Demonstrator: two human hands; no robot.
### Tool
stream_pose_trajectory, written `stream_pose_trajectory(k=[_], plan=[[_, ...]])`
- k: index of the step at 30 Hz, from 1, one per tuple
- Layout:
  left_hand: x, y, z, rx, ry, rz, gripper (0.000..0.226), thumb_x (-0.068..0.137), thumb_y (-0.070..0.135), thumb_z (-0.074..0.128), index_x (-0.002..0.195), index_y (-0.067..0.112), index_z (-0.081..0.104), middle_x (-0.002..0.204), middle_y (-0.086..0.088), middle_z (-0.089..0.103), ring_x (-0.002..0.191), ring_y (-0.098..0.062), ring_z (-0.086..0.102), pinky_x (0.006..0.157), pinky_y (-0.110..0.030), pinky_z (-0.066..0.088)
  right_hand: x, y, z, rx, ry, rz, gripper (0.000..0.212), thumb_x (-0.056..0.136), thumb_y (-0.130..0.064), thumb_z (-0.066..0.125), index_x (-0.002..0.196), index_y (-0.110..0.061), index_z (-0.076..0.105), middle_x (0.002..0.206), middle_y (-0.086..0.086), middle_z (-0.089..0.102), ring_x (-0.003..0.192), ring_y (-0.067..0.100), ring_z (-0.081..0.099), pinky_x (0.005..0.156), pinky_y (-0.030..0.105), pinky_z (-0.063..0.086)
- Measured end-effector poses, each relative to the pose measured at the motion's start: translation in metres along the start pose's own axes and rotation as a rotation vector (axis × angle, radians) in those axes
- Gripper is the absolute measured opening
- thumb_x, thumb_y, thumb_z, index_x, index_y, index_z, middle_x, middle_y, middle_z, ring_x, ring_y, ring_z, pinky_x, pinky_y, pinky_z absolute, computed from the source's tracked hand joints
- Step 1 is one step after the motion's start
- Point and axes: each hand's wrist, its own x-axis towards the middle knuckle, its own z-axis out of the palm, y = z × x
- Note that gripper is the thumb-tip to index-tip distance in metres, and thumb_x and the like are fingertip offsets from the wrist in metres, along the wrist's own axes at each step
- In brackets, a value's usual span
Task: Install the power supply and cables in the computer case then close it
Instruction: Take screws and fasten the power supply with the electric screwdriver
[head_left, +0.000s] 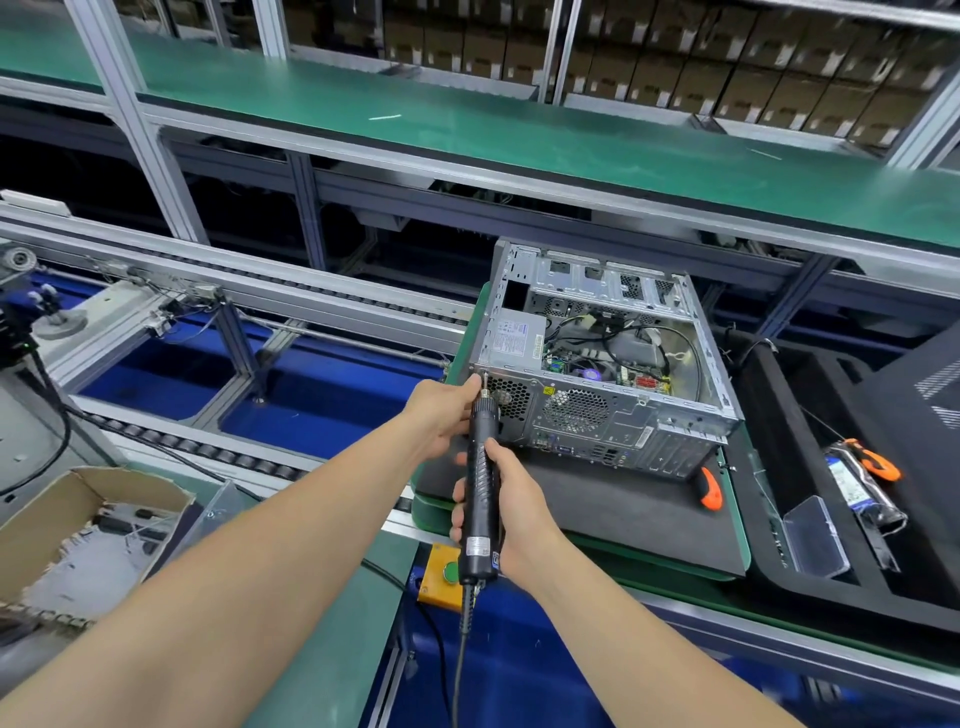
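Note:
An open computer case lies on its side on a dark mat, its rear panel facing me. The grey power supply sits in the case's near left corner, with loose cables over the motherboard. My right hand grips the body of a black electric screwdriver. Its tip meets the upper left corner of the rear panel. My left hand holds the screwdriver's front end near the bit.
A dark mat on a green pallet carries the case. An orange-handled tool lies by the case's right corner. A black foam tray with a bagged item stands at right. A cardboard box sits at left, a yellow button box below.

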Motion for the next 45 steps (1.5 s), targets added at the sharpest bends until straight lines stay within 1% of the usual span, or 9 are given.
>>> stream_pose_trajectory(k=[2,7,13,15,19,23,33,39,45], plan=[[0.000,-0.001,0.003,-0.009,-0.002,-0.023,0.041,0.102,0.033,0.060,0.114,-0.006,0.064,0.102,-0.025,0.075,0.094,-0.037,0.075,0.079,-0.047,0.063,0.000,0.000,0.003,0.032,0.004,0.020,0.042,0.098,-0.048,0.062,0.106,-0.006,0.067,0.071,0.013,0.063,0.049,0.027,0.057,0.049,0.032,0.051],[0.005,-0.008,0.003,-0.174,0.177,-0.022,0.031,0.107,0.030,0.049,0.101,0.001,0.059,0.091,-0.011,0.075,0.072,-0.023,0.072,0.062,-0.038,0.059,0.002,0.002,0.007,0.108,-0.018,0.042,0.044,0.097,-0.049,0.062,0.108,-0.007,0.068,0.072,0.012,0.062,0.051,0.026,0.055,0.049,0.032,0.050],[0.000,-0.040,-0.070,0.360,0.345,0.197,0.018,0.094,0.008,0.064,0.078,0.006,0.072,0.078,-0.012,0.075,0.070,-0.022,0.075,0.064,-0.026,0.062,0.005,0.006,0.004,0.080,-0.071,0.013,0.044,0.100,-0.047,0.057,0.119,-0.009,0.068,0.073,0.010,0.061,0.052,0.025,0.054,0.052,0.033,0.049],[-0.012,-0.060,-0.103,0.560,0.334,0.162,0.018,0.087,0.004,0.066,0.071,0.008,0.074,0.068,-0.009,0.073,0.067,-0.023,0.074,0.055,-0.023,0.056,0.005,0.007,0.004,0.072,-0.077,0.002,0.044,0.101,-0.047,0.056,0.121,-0.009,0.066,0.072,0.010,0.060,0.052,0.025,0.054,0.052,0.032,0.049],[-0.043,-0.098,-0.147,0.806,0.255,0.046,0.003,0.077,0.005,0.080,0.077,0.007,0.078,0.072,-0.007,0.076,0.074,-0.023,0.075,0.074,-0.028,0.061,0.006,0.013,0.012,0.079,-0.081,-0.030,0.044,0.104,-0.046,0.050,0.121,-0.008,0.064,0.070,0.009,0.058,0.050,0.024,0.052,0.051,0.031,0.047],[-0.065,-0.131,-0.164,0.893,0.228,-0.009,0.019,0.071,-0.002,0.087,0.074,0.011,0.074,0.075,-0.002,0.072,0.072,-0.015,0.068,0.065,-0.021,0.054,0.007,0.016,0.017,0.101,-0.098,-0.041,0.040,0.104,-0.045,0.049,0.117,-0.010,0.062,0.068,0.008,0.057,0.048,0.024,0.051,0.050,0.030,0.047],[-0.077,-0.181,-0.185,0.921,0.375,-0.074,0.023,0.078,-0.003,0.078,0.083,0.014,0.063,0.075,-0.003,0.070,0.070,-0.016,0.063,0.073,-0.028,0.056,0.006,0.012,0.008,0.092,-0.103,-0.024,0.042,0.102,-0.045,0.052,0.120,-0.009,0.063,0.070,0.010,0.058,0.050,0.024,0.052,0.051,0.030,0.050],[-0.044,-0.100,-0.133,0.967,0.522,0.242,0.013,0.097,0.025,0.060,0.099,0.016,0.069,0.078,-0.003,0.069,0.073,-0.021,0.062,0.072,-0.034,0.051,-0.004,0.005,0.000,0.149,-0.177,0.000,0.038,0.104,-0.037,0.049,0.121,-0.006,0.060,0.076,0.011,0.059,0.056,0.025,0.054,0.054,0.033,0.052],[0.000,0.025,-0.026,0.810,0.306,0.711,0.022,0.104,0.015,0.047,0.108,0.009,0.068,0.098,-0.003,0.064,0.087,-0.020,0.058,0.077,-0.031,0.043,-0.008,0.001,-0.007,0.185,-0.189,0.037,0.041,0.105,-0.044,0.055,0.123,-0.007,0.060,0.080,0.016,0.064,0.061,0.026,0.060,0.055,0.034,0.055]])
